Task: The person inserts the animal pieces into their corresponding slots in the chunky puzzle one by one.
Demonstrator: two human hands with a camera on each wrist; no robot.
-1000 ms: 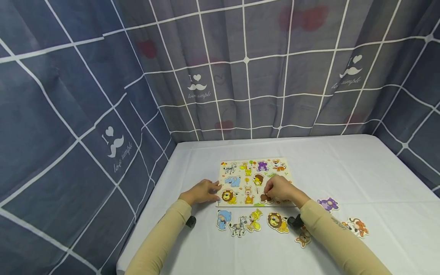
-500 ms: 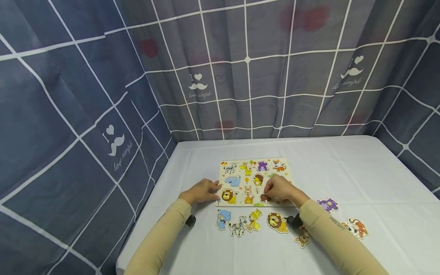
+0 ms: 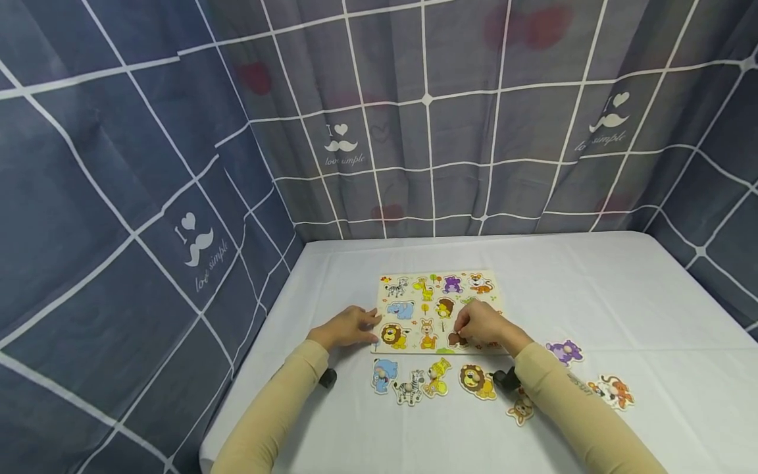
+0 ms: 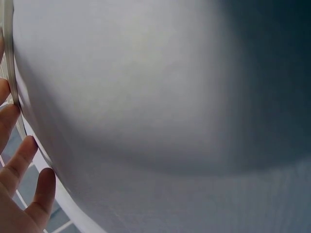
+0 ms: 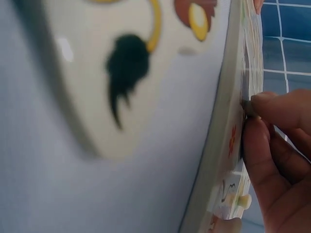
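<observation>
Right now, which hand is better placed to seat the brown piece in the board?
The right hand, probably: it already pinches the brown piece over the puzzle board. The left hand rests with fingers at the board's left edge, holding no piece, so it suits steadying.

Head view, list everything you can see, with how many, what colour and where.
Puzzle board: one, cream with animal pictures, centre of the table.
Brown piece: one, on the board's near right part, pinched by the right hand.
Loose animal pieces: seven; blue elephant, zebra, yellow giraffe, lion in front of the board; kangaroo, purple hippo, tiger to the right.
Tablecloth: one, white.
Curtains: blue-grey with white grid, behind and at the sides.
Left hand: resting at the board's left edge.
Right hand: on the board.
</observation>
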